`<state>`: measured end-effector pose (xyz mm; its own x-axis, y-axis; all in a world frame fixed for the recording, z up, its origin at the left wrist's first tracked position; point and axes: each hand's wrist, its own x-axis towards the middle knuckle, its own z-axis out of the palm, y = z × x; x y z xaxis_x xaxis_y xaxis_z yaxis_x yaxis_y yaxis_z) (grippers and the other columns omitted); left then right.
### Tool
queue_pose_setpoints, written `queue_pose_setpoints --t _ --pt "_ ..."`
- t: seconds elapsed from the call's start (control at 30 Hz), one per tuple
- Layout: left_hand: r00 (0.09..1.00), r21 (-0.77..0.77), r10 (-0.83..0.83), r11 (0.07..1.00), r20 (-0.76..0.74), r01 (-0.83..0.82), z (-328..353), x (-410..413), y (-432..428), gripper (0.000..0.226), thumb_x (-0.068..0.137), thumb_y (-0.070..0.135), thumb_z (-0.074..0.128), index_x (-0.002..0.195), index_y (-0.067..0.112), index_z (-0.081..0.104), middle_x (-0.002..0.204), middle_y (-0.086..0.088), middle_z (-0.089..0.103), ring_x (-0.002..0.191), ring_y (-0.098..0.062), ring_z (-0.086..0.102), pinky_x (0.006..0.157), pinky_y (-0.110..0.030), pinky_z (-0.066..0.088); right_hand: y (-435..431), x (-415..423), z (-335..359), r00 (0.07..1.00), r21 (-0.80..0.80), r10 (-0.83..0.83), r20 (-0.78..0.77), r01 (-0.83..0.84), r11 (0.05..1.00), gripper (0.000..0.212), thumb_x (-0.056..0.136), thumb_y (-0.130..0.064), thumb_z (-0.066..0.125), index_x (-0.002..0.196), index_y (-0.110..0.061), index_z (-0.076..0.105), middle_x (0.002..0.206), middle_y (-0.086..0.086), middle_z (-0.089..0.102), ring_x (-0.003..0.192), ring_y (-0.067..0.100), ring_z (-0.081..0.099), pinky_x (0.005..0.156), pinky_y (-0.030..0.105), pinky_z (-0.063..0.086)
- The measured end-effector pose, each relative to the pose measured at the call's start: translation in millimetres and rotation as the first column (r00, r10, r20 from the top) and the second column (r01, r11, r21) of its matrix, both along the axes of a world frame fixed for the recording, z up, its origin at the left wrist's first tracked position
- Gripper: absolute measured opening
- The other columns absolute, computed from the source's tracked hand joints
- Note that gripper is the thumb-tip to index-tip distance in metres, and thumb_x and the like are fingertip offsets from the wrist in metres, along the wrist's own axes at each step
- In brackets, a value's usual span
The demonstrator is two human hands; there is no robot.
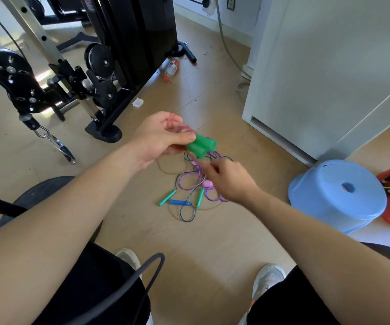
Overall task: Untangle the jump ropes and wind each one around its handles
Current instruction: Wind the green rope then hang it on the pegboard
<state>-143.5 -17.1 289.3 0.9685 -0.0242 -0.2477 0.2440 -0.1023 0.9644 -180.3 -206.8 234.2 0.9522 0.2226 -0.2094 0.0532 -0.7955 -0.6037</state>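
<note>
- left hand (163,137), just above frame centre: thumb and curled fingers clamp a pair of fat green handles (202,146) side by side, open ends pointing right. a thin reddish cord (171,119) loops over the fingers too.
- right hand (230,180) is a blur just right of centre, low over the pile, fingers aimed left and down. can't tell whether it's pinching a cord or merely reaching.
- the tangle of ropes (196,174) lies on the wooden floor (189,242) right below both hands: purple, teal and tan cords looped through one another.
- in the pile: two slim green handles (167,198), a blue handle (181,203) between them, and a pink handle (207,184) close by the right hand.
- cords run up from the pile toward the held pair, so that rope looks caught in the heap.
- step in hand, my read: separating one rope. no winding shows yet, so it's early days.
- next move calls for following that rope's cord into the knot and drawing it out loop by loop. a hard tug risks cinching the purple and teal loops tighter.
- a blue stool (337,195) sits upturned at lower right, well apart.
</note>
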Motion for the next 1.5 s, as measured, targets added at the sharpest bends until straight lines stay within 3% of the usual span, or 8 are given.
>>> queue_pose_setpoints --t 0.17,0.3,0.4,0.6,0.83,1.03,1.2,1.5 --pt "0.932 0.419 -0.361 0.852 0.034 0.315 -10 -3 2 0.060 0.066 0.000 0.087 0.115 0.008 0.054 0.099 -0.001 0.064 0.074 -0.007 0.063 0.067 -0.023 0.056 -22 27 23 0.999 0.074 -0.042 0.022 0.041 0.996 0.053 0.093 -0.047 0.061 0.068 -0.001 0.054 0.057 0.002 0.037 0.054 0.017 0.030 0.049 0.030 0.026" --pt "0.940 0.609 -0.312 0.776 0.141 0.166 -17 -2 -8 0.062 0.066 0.014 0.090 0.116 0.011 0.053 0.099 0.004 0.065 0.078 -0.009 0.058 0.069 -0.008 0.041 0 14 39 0.997 0.265 -0.062 -0.053 0.074 0.961 0.030 0.098 -0.026 0.050 0.084 -0.011 0.072 0.059 -0.002 0.044 0.044 0.008 0.032 0.045 0.021 0.028" --pt "0.965 0.534 -0.175 0.844 0.194 0.046 -15 -1 -11 0.064 0.071 0.017 0.088 0.121 0.006 0.050 0.103 0.000 0.062 0.077 0.005 0.050 0.069 -0.001 0.038 13 -2 36 0.995 0.326 -0.083 -0.047 0.093 0.941 0.027 0.099 -0.021 0.043 0.097 -0.015 0.069 0.056 -0.007 0.044 0.049 0.015 0.046 0.050 0.027 0.033" --pt "0.998 0.239 0.043 0.970 0.047 -0.053 -18 -6 -17 0.054 0.083 0.002 0.075 0.126 0.002 0.044 0.093 0.004 0.054 0.090 -0.015 0.058 0.064 -0.028 0.059 19 -10 33 0.985 0.179 -0.050 0.167 0.020 0.984 0.025 0.100 -0.020 0.043 0.107 -0.019 0.067 0.060 0.001 0.056 0.062 0.025 0.062 0.057 0.031 0.049" --pt "0.974 0.185 0.218 0.957 0.061 -0.225 -26 -7 -27 0.060 0.078 0.007 0.081 0.124 0.006 0.043 0.094 0.006 0.057 0.090 -0.012 0.061 0.070 -0.032 0.061 26 -17 28 0.941 -0.213 0.088 0.327 -0.018 0.977 0.016 0.100 -0.016 0.041 0.108 -0.014 0.054 0.085 0.006 0.057 0.065 0.032 0.042 0.056 0.033 0.032" --pt "0.939 0.124 0.329 0.932 0.098 -0.340 -24 -5 -33 0.062 0.079 0.008 0.081 0.127 0.008 0.042 0.097 0.007 0.058 0.081 0.001 0.060 0.065 -0.027 0.061 33 -22 24 0.921 -0.170 0.080 0.381 -0.015 0.985 0.033 0.097 -0.013 0.044 0.130 -0.012 0.046 0.098 0.008 0.060 0.078 0.037 0.059 0.057 0.035 0.036" --pt "0.921 0.018 0.388 0.921 0.025 -0.388 -23 -5 -35 0.062 0.081 0.006 0.078 0.130 0.007 0.041 0.100 0.005 0.059 0.082 0.000 0.061 0.055 -0.017 0.055 32 -21 24 0.882 -0.107 0.023 0.471 0.031 0.994 0.008 0.092 -0.010 0.050 0.098 -0.012 0.056 0.073 0.005 0.052 0.059 0.034 0.038 0.052 0.033 0.031" --pt "0.923 -0.022 0.384 0.923 -0.021 -0.385 -14 -6 -33 0.078 0.068 0.017 0.090 0.126 0.011 0.039 0.105 0.000 0.062 0.095 -0.010 0.067 0.071 -0.030 0.061 27 -15 26 0.886 -0.041 0.017 0.463 0.002 0.999 0.019 0.093 -0.018 0.043 0.103 -0.022 0.058 0.081 0.000 0.057 0.068 0.033 0.049 0.055 0.038 0.047"
